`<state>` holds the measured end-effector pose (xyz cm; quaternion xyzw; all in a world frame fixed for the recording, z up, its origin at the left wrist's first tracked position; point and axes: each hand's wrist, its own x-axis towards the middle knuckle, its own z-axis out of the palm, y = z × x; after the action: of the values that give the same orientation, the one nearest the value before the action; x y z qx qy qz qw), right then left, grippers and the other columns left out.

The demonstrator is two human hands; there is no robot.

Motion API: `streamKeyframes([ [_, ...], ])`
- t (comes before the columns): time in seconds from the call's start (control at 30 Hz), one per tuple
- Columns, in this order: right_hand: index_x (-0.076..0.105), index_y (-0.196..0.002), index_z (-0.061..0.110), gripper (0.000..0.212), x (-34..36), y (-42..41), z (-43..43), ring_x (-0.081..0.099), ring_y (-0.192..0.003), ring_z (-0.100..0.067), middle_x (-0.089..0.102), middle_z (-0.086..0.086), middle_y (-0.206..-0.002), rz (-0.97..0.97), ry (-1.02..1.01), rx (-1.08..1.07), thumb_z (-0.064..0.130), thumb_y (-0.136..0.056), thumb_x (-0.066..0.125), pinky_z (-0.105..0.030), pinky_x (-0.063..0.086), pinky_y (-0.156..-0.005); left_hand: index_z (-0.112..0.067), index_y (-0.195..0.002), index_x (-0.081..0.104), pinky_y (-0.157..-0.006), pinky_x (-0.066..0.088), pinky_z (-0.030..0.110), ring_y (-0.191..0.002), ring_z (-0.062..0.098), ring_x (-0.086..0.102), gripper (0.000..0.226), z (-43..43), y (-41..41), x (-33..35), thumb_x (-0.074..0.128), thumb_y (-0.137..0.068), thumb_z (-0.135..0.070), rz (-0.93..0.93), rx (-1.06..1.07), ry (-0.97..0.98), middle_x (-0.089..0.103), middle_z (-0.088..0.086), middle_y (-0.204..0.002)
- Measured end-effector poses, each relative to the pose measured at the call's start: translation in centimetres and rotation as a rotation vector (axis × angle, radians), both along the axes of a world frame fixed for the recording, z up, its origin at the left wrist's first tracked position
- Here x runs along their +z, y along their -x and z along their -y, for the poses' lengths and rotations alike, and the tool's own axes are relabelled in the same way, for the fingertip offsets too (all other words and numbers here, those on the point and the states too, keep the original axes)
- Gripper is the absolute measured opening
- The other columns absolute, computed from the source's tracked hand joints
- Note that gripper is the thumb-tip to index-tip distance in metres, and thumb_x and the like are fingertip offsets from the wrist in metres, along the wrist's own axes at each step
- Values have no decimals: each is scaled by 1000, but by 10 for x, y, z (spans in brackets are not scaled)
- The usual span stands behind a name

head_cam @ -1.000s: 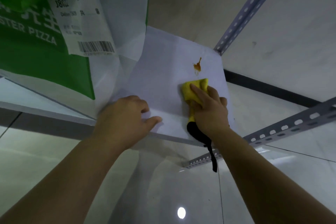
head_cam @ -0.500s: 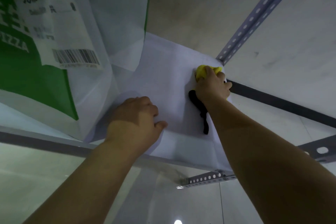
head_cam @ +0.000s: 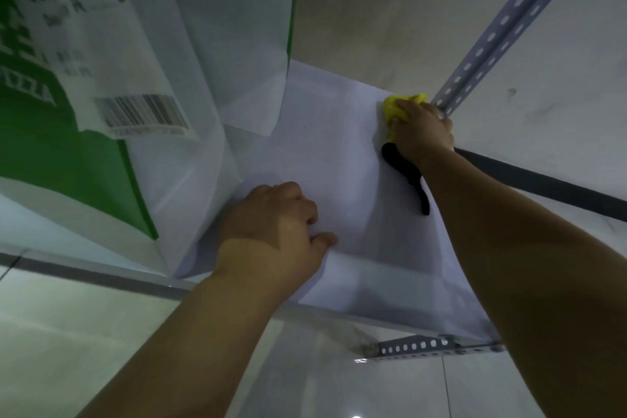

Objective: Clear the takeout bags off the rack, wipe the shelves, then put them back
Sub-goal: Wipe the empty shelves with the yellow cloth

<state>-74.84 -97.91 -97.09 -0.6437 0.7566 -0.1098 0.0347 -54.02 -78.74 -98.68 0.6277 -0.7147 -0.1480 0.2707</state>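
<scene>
A white shelf (head_cam: 332, 146) of the rack fills the middle of the view. My right hand (head_cam: 420, 129) grips a yellow cloth (head_cam: 400, 105) and presses it on the shelf's far right corner, beside the perforated metal post (head_cam: 498, 27). A black strap (head_cam: 407, 176) trails from under that hand. My left hand (head_cam: 274, 227) rests on the shelf near its front edge, fingers curled, holding nothing. A green and white takeout bag (head_cam: 112, 78) with a barcode receipt stands on the shelf to the left, close to my left hand.
A grey wall (head_cam: 407, 3) rises behind the shelf. A perforated metal rail (head_cam: 414, 346) of a lower level shows below the front edge. Pale floor tiles (head_cam: 84, 332) lie beneath. A dark baseboard strip (head_cam: 543, 180) runs along the wall at right.
My right hand slid the yellow cloth from the shelf's middle, over the orange stain, to the far right corner by the post. The stain no longer shows. My left hand stayed put.
</scene>
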Motion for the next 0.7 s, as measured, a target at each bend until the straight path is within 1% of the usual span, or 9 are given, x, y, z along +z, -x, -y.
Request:
streamKeyframes([
  [0.07, 40, -136, 38, 45, -1, -3, -10, 33, -123, -43, 35, -6, -145, -2, 13, 76, 35, -91, 43, -50, 28, -103, -16, -96, 73, -84, 43, 33, -97, 26, 56, 39, 0, 1, 0, 66, -77, -49, 21, 9, -4, 63, 1, -104],
  [0.2, 43, -134, 39, 42, -1, -22, -53, 38, -118, -40, 38, -3, -144, 59, 45, 141, 36, -92, 44, -47, 33, -97, -13, -94, 73, -81, 43, 34, -95, 29, 56, 38, -1, 3, 2, 67, -77, -47, 27, 16, -5, 63, 4, -102],
  [0.27, 46, -133, 38, 42, -7, -31, -90, 40, -112, -38, 42, -2, -142, 61, 120, 217, 34, -91, 48, -44, 36, -93, -13, -93, 73, -81, 44, 34, -94, 30, 57, 38, -2, 4, 3, 69, -76, -46, 33, 27, -16, 64, 5, -102],
  [0.33, 48, -132, 37, 42, -13, -34, -123, 41, -109, -36, 44, -1, -141, 74, 194, 293, 33, -90, 52, -43, 36, -91, -11, -91, 74, -80, 45, 36, -94, 31, 58, 38, -2, 3, 2, 71, -74, -45, 21, 24, -23, 64, 6, -100],
  [0.4, 47, -133, 37, 43, -14, -30, -131, 40, -110, -35, 44, -1, -141, 99, 185, 318, 32, -91, 52, -42, 35, -92, -11, -91, 74, -82, 45, 37, -94, 31, 59, 39, -2, 3, 1, 72, -74, -45, 15, 15, -28, 65, 7, -100],
  [0.47, 45, -135, 37, 44, -12, -24, -114, 39, -113, -35, 42, -1, -142, 97, 142, 261, 31, -92, 49, -43, 35, -94, -12, -92, 74, -82, 45, 35, -95, 29, 59, 39, -2, 3, 1, 72, -74, -46, 6, 18, -20, 65, 5, -101],
  [0.53, 41, -136, 38, 46, -7, -18, -86, 37, -117, -36, 39, -1, -143, 93, 83, 109, 30, -92, 46, -45, 34, -96, -12, -92, 74, -83, 45, 34, -95, 27, 58, 38, -3, 3, 0, 71, -74, -46, 2, 18, -25, 65, 4, -101],
  [0.6, 38, -138, 38, 49, -4, -17, -56, 34, -122, -37, 37, -2, -144, 128, 25, -36, 28, -91, 46, -48, 32, -101, -11, -89, 74, -81, 46, 36, -92, 29, 59, 36, -3, 2, -1, 73, -73, -44, -10, 18, -1, 66, 5, -98],
  [0.7, 34, -139, 37, 56, -3, -22, -33, 31, -125, -38, 34, -3, -144, 79, -32, -107, 27, -87, 52, -49, 29, -102, -10, -83, 74, -76, 49, 39, -87, 30, 60, 34, -3, 2, -1, 74, -72, -43, -5, 19, 29, 66, 5, -93],
])
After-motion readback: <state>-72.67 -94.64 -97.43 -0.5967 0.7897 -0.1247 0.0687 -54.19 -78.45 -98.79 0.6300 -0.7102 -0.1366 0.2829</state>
